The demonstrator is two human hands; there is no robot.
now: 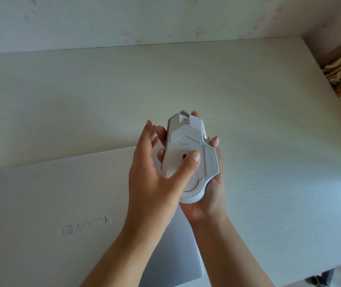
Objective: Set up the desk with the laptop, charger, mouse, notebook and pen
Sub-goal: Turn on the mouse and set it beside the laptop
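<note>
White plastic mouse (188, 154) held upside down above pale matte surface (248, 90), smooth underside with glide pads and round sensor exposed. Mouse cradled in cupped right hand (209, 195), fingers curled round far end. Left hand (155, 170) half open, thumb pressed on underside. Closed silver laptop (51, 204) flat beneath, lettering embossed.

Both arms reach up from the bottom, bare, close together. The right hand (209, 189) lies palm up like a cup, fingers curled around a mouse (188, 154) that is turned belly up. The left hand (155, 172) comes in from the side. Its thumb (188, 162) presses on the belly of the mouse, and its fingers are spread loose behind it.
</note>
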